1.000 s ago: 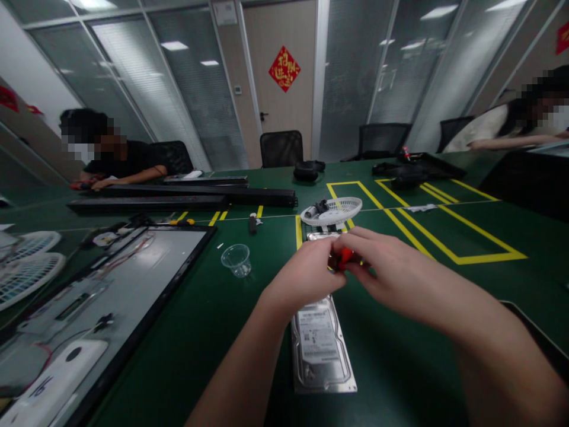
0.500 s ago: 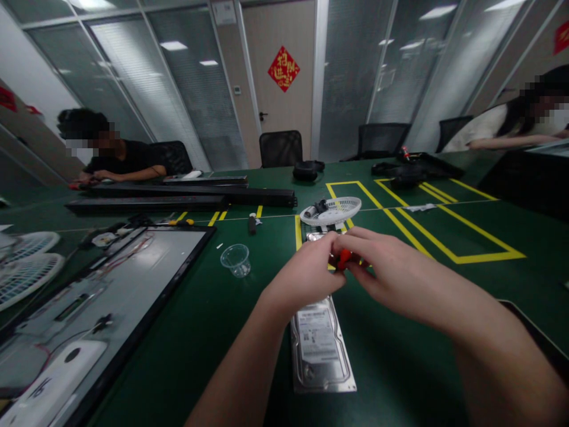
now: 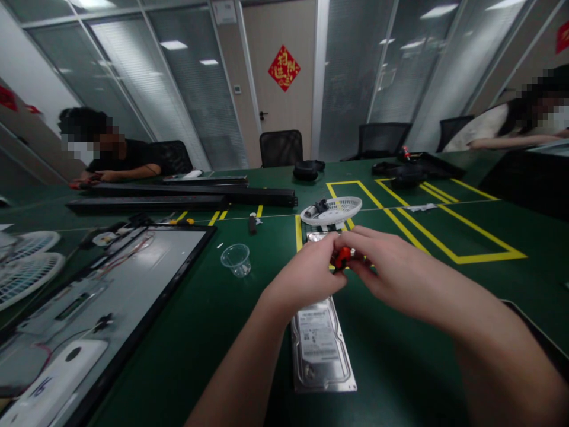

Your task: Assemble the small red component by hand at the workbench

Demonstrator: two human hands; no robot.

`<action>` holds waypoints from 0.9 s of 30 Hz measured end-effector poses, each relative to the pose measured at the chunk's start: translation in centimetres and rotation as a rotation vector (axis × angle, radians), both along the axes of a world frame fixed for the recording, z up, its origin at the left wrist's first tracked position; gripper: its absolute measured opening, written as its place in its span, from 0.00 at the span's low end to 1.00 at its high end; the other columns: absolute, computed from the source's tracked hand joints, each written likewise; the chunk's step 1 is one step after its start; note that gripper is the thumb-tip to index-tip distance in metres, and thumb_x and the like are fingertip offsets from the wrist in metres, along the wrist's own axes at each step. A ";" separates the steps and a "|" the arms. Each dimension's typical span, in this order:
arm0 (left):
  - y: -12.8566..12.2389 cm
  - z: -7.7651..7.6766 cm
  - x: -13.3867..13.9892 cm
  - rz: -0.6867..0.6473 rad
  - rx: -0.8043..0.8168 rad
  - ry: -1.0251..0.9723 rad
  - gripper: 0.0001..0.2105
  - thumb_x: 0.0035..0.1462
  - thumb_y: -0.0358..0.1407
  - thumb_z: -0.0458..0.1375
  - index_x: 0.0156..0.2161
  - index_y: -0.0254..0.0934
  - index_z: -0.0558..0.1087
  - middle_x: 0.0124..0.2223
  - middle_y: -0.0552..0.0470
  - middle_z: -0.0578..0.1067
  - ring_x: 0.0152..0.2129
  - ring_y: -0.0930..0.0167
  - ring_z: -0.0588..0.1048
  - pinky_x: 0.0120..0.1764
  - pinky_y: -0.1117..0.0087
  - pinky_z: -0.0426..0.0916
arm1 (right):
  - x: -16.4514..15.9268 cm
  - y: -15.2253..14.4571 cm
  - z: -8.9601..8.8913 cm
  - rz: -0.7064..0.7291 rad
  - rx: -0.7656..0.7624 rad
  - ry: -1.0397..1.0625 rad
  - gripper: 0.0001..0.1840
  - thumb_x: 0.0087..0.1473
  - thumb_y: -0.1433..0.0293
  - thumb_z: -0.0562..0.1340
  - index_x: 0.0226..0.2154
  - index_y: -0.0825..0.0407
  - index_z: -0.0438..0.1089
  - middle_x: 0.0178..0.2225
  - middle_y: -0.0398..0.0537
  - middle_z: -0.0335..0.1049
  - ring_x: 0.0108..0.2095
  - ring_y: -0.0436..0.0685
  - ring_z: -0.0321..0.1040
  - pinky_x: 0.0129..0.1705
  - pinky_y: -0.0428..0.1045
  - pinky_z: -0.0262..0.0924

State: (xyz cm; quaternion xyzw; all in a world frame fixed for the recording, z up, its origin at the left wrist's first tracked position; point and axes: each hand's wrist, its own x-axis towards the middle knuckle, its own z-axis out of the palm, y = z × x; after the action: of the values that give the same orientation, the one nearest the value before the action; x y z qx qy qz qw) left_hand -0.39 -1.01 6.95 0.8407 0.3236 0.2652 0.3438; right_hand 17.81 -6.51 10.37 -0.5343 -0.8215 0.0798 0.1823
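Note:
My left hand (image 3: pixel 306 273) and my right hand (image 3: pixel 386 261) meet above the table, fingers closed around a small red-and-black object (image 3: pixel 342 258). It looks like a tool handle, but the fingers cover most of it, so its kind is unclear. Below the hands a silver hard drive (image 3: pixel 322 347) lies label side up on the green table, its far end hidden behind my left hand. Just beyond the fingers, another shiny metal piece (image 3: pixel 315 236) shows in part.
Left of the hands stands a clear plastic cup (image 3: pixel 236 261). A white basket (image 3: pixel 351 209) with small parts sits farther back. An opened display panel (image 3: pixel 146 279) fills the left side, with long black bars (image 3: pixel 186 198) behind it. Two other people sit across the table.
The red-and-black object has turned slightly between my fingers, and more of its black part shows. Both hands stay almost in the same place.

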 end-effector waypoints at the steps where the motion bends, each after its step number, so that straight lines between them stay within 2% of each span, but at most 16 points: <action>1: 0.0 0.0 0.0 -0.010 0.002 0.001 0.16 0.53 0.26 0.63 0.48 0.35 0.76 0.46 0.46 0.82 0.41 0.63 0.80 0.42 0.66 0.72 | 0.0 0.0 0.0 -0.022 -0.008 -0.009 0.13 0.64 0.80 0.61 0.46 0.48 0.74 0.46 0.51 0.77 0.44 0.62 0.74 0.45 0.55 0.64; 4: 0.1 0.1 0.1 -0.039 -0.013 0.027 0.14 0.55 0.27 0.63 0.48 0.35 0.77 0.47 0.46 0.83 0.41 0.63 0.80 0.42 0.65 0.73 | -0.2 0.0 0.1 -0.112 -0.035 -0.055 0.05 0.65 0.70 0.67 0.44 0.49 0.74 0.41 0.50 0.78 0.40 0.63 0.73 0.38 0.55 0.62; 6: 0.1 0.1 0.0 -0.035 -0.033 0.042 0.14 0.55 0.27 0.62 0.47 0.36 0.77 0.47 0.45 0.83 0.42 0.63 0.81 0.42 0.65 0.73 | -0.2 -0.1 0.2 -0.127 -0.023 -0.061 0.06 0.65 0.67 0.68 0.44 0.49 0.75 0.40 0.49 0.78 0.39 0.64 0.73 0.37 0.56 0.62; 9: 0.1 -0.1 0.0 -0.027 -0.067 -0.012 0.16 0.55 0.24 0.62 0.49 0.36 0.75 0.50 0.46 0.83 0.44 0.64 0.81 0.45 0.66 0.75 | -0.2 -0.2 0.3 -0.041 0.007 -0.012 0.06 0.64 0.72 0.68 0.44 0.49 0.74 0.45 0.49 0.77 0.43 0.63 0.73 0.43 0.56 0.64; 12: 0.1 -0.3 0.0 -0.013 -0.041 -0.046 0.16 0.55 0.25 0.62 0.49 0.36 0.75 0.49 0.46 0.83 0.45 0.63 0.82 0.46 0.67 0.74 | -0.3 -0.2 0.3 0.026 -0.007 0.024 0.12 0.63 0.80 0.62 0.44 0.48 0.73 0.47 0.49 0.76 0.45 0.60 0.73 0.47 0.55 0.63; 14: 0.1 -0.2 0.1 -0.004 -0.014 -0.023 0.15 0.54 0.27 0.63 0.48 0.36 0.76 0.48 0.46 0.83 0.44 0.62 0.82 0.44 0.66 0.73 | -0.4 -0.2 0.4 0.010 -0.023 0.008 0.11 0.64 0.80 0.61 0.42 0.49 0.73 0.46 0.50 0.75 0.43 0.60 0.72 0.45 0.55 0.63; 18: 0.2 0.0 0.0 -0.042 -0.020 0.030 0.10 0.53 0.28 0.62 0.42 0.36 0.77 0.45 0.47 0.84 0.40 0.63 0.81 0.40 0.66 0.71 | -0.5 -0.1 0.5 -0.091 -0.044 -0.047 0.01 0.66 0.70 0.67 0.42 0.49 0.75 0.42 0.50 0.77 0.41 0.62 0.73 0.40 0.55 0.62; 20: 0.3 0.0 0.0 -0.050 -0.016 0.047 0.09 0.54 0.28 0.60 0.41 0.36 0.77 0.43 0.47 0.84 0.38 0.64 0.81 0.39 0.66 0.71 | -0.4 -0.1 0.5 -0.107 -0.037 -0.049 0.04 0.65 0.67 0.68 0.42 0.48 0.75 0.41 0.49 0.77 0.41 0.63 0.73 0.39 0.55 0.63; 23: 0.3 -0.2 -0.1 -0.056 -0.021 0.026 0.12 0.54 0.27 0.60 0.44 0.36 0.77 0.43 0.48 0.83 0.38 0.64 0.81 0.39 0.66 0.71 | -0.2 -0.2 0.4 -0.052 -0.010 -0.021 0.04 0.65 0.71 0.66 0.43 0.48 0.75 0.44 0.49 0.76 0.42 0.62 0.73 0.42 0.55 0.64; 27: 0.2 -0.2 -0.1 -0.019 -0.021 0.006 0.15 0.54 0.26 0.61 0.48 0.36 0.76 0.47 0.47 0.84 0.43 0.63 0.81 0.44 0.65 0.73 | -0.2 -0.2 0.3 0.022 -0.010 -0.001 0.11 0.64 0.79 0.60 0.42 0.49 0.74 0.46 0.50 0.76 0.43 0.60 0.73 0.45 0.55 0.64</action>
State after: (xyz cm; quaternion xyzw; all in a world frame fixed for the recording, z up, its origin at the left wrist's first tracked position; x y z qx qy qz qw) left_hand -0.45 -0.84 6.71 0.8409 0.3194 0.2561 0.3540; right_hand 17.58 -6.72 10.65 -0.5263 -0.8270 0.0855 0.1783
